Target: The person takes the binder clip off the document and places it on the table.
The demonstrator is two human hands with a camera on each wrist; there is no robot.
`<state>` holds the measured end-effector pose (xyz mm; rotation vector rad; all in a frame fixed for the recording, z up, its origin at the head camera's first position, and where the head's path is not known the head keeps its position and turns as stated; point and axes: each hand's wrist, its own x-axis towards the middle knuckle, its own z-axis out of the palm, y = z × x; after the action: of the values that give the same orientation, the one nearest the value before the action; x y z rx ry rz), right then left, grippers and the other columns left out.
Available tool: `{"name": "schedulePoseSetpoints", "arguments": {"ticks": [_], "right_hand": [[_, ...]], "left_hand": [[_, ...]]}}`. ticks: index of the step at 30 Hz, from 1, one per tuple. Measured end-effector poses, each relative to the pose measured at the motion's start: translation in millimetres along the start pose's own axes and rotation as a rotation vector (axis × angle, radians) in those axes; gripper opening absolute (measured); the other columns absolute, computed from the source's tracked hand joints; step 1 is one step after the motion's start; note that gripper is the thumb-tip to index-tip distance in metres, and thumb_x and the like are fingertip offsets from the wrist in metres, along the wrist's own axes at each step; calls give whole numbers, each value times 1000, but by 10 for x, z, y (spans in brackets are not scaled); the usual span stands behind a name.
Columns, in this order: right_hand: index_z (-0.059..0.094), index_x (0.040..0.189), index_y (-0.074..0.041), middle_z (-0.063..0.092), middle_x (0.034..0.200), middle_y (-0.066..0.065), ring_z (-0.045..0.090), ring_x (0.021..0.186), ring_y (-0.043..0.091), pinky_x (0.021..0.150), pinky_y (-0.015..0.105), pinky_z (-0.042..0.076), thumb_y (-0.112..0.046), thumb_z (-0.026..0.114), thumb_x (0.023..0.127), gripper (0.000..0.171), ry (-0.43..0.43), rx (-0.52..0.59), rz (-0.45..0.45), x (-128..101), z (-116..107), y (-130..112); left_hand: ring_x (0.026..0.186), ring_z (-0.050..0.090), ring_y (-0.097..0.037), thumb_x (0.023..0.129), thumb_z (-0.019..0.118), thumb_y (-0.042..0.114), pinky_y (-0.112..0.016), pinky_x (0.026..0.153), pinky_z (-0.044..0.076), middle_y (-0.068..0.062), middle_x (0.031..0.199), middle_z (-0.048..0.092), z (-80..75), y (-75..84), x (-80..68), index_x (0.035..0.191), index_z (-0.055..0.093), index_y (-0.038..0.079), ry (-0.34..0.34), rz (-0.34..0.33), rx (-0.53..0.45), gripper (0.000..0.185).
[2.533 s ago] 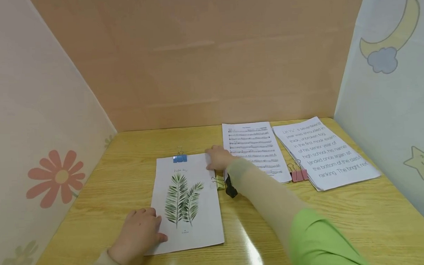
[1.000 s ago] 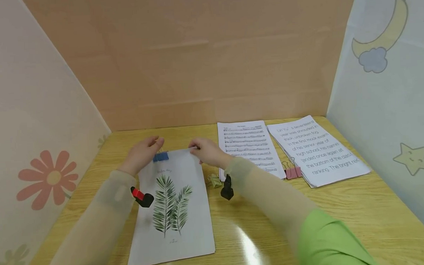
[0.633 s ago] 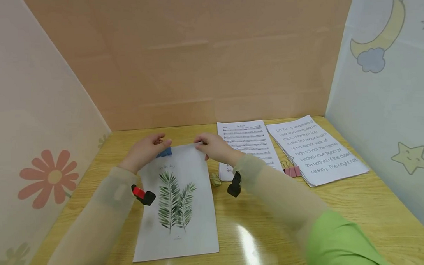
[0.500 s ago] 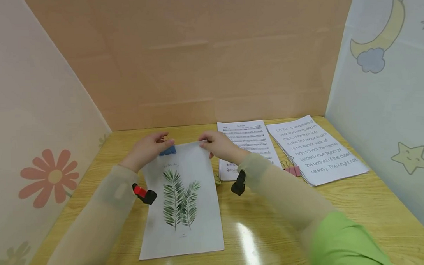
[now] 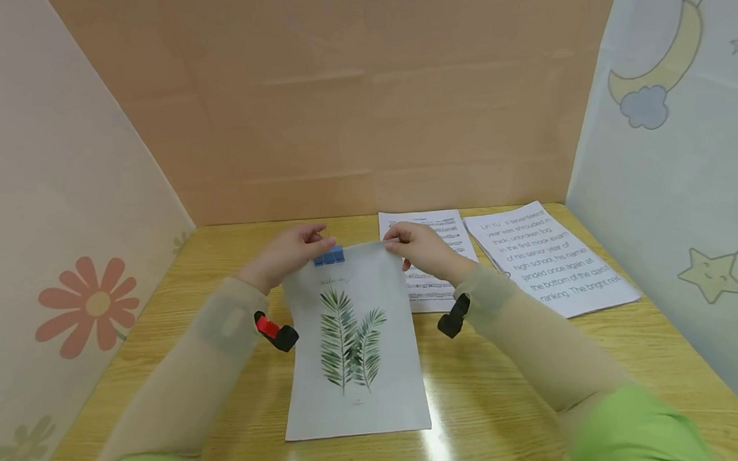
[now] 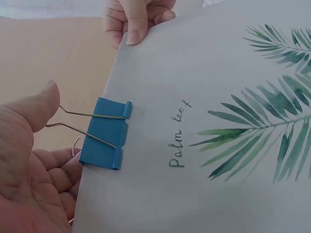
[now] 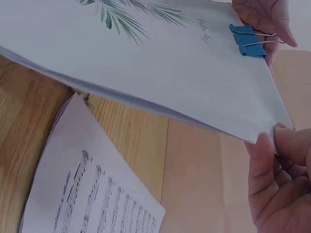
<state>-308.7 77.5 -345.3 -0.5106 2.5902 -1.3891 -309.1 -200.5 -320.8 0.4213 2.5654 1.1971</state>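
Observation:
A stack of paper sheets (image 5: 308,416) with a palm-leaf print hangs tilted above the table, its top edge raised. A blue binder clip (image 5: 328,257) bites that top edge. My left hand (image 5: 284,256) has its thumb at the ends of the clip's wire handles and its fingers behind, as the left wrist view shows; the clip's jaws stay on the paper. With thumb and fingers, my right hand (image 5: 429,254) pinches the top right corner of the stack, seen close in the right wrist view.
Behind my right hand lies sheet music (image 5: 429,303) on the wooden table (image 5: 229,425). A stack of printed text (image 5: 541,258) lies farther right. Patterned side walls (image 5: 97,308) and a brown back wall (image 5: 365,122) enclose the table.
My left hand has gone from the stack's lower left corner to the blue clip. Both hands have raised the stack's top edge and shifted it right. The yellow clip is now covered in the head view.

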Motion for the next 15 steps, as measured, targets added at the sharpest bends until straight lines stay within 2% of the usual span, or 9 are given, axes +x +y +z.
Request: {"name": "schedulePoseSetpoints", "arguments": {"ticks": [8,15], "right_hand": [[64,112,-9,65,101,9,56,66,26,66,38,51,-20,56,98,19,54,25,30,-214,-224,67],[64,109,-10,65,99,7,58,71,25,66,36,52,-24,58,98,19,105,3,61,-386,-354,102]], "left_hand": [[122,46,-29,92,61,43,-48,107,33,-9,133,51,148,259,50,145,41,12,-45,16,-86,65],[123,47,-27,94,59,40,-46,108,34,-8,134,50,255,444,103,147,39,12,-66,37,-82,63]]}}
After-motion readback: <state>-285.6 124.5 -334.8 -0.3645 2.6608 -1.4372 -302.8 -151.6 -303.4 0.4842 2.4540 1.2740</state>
